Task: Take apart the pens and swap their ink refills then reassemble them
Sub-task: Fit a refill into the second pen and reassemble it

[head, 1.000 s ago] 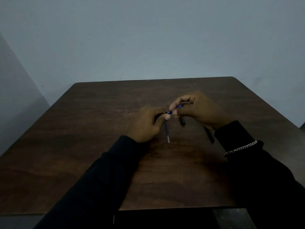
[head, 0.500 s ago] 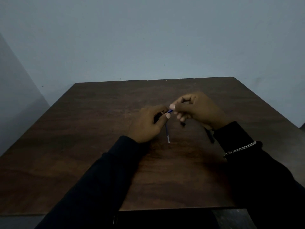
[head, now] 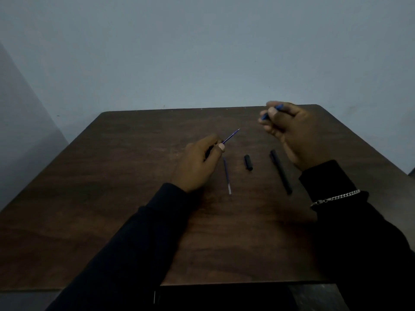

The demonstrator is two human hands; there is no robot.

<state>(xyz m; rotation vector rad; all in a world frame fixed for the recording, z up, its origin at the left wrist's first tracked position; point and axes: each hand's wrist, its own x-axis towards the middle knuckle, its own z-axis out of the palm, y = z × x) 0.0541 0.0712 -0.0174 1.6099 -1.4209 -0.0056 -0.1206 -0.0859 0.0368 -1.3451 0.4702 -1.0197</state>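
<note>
The left hand (head: pixel 197 163) pinches a thin refill (head: pixel 231 136), its long axis pointing up and right, away from the person. The right hand (head: pixel 292 133), raised, grips a blue pen piece (head: pixel 272 111). On the counter (head: pixel 112 198) lie another refill (head: pixel 226 176), a black cap (head: pixel 248 162) and a black barrel (head: pixel 280 171). Disassembly looks done; swapping and reassembly remain.
</note>
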